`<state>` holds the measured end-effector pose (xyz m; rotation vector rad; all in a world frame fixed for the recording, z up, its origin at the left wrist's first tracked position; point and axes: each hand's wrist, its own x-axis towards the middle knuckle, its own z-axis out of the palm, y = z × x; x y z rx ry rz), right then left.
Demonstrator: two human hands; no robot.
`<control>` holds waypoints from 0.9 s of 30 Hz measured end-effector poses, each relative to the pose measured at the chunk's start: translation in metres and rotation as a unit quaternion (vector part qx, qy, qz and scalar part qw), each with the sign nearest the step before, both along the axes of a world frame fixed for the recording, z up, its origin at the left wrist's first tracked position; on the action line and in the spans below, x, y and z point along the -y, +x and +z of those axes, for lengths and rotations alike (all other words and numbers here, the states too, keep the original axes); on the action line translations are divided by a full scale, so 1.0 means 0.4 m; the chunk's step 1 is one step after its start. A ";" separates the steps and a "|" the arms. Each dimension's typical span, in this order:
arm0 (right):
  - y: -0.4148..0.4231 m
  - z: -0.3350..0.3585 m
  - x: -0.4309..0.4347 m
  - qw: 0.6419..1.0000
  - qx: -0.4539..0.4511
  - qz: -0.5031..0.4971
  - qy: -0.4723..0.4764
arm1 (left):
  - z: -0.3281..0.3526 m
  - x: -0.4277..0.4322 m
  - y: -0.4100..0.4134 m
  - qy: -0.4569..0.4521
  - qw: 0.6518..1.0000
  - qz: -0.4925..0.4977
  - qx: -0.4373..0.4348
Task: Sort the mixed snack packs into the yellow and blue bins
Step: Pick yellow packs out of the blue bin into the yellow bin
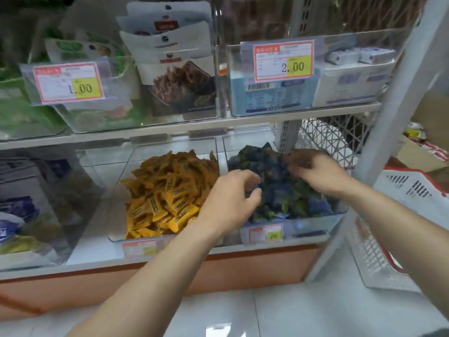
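Observation:
Two clear bins stand side by side on the lower shelf. The left bin (116, 235) holds a heap of yellow snack packs (167, 190). The right bin (315, 224) holds blue snack packs (281, 190). My left hand (230, 200) reaches over the divider into the blue heap, thumb and fingers curled round a blue pack at the pile's left edge. My right hand (315, 171) lies on top of the blue pile further back, its fingers bent down among the packs. Blur hides whether they hold one.
Price tags (266, 233) hang on the bin fronts. The upper shelf (184, 124) carries clear bins of bagged snacks and boxes. A white shelf post (388, 117) rises at right, with a white and red basket (413, 190) beyond it. White tiled floor lies below.

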<state>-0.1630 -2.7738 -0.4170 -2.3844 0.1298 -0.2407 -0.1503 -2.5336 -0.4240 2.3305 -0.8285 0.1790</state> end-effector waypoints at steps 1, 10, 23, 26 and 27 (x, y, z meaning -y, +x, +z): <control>-0.011 -0.010 0.020 0.999 -0.028 0.003 -0.018 | -0.017 0.045 0.000 0.004 0.999 -0.023 -0.035; -0.003 -0.107 0.041 0.937 -0.260 0.105 -0.207 | -0.132 0.230 0.093 0.191 0.959 -0.093 -0.186; 0.027 -0.113 0.065 0.958 -0.181 0.081 -0.207 | -0.122 0.225 0.147 0.212 0.964 -0.058 -0.147; 0.024 -0.094 0.074 0.976 -0.117 0.042 -0.181 | -0.137 0.232 0.153 0.151 0.963 -0.066 -0.212; 0.022 -0.089 0.072 0.968 -0.140 0.055 -0.200 | -0.144 0.240 0.154 0.164 0.958 -0.069 -0.224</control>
